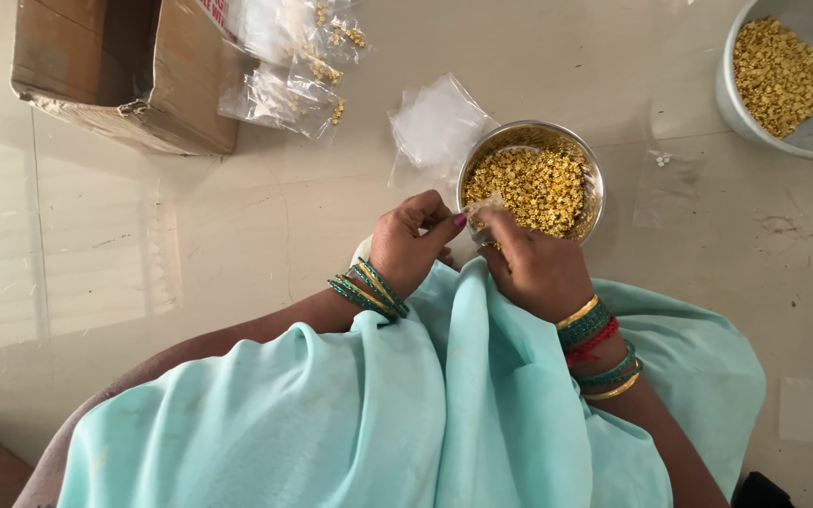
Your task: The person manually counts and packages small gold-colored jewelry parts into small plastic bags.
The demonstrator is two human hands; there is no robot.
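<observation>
Small clear packet sits pinched between the two hands, right at the near rim of the steel bowl, just above the person's lap. The head view shows one such packet in hand. The left hand has its fingers curled in, thumb and forefinger nipping the packet's left edge. The right hand has its fingers clenched on the other edge, knuckles over the bowl's rim.

The steel bowl is one of two holding small golden beads; it is heaped nearly full. The second, a grey basin at the upper right corner and well apart, holds another heap of the same beads.

A loose pile of empty clear bags lies touching the steel bowl's left side. Farther up, a cluster of filled packets leans against one open cardboard box. One flat clear bag lies alone between the two bowls. Everything rests on a pale surface. Bangles ring both wrists, and light turquoise cloth covers the lap.
</observation>
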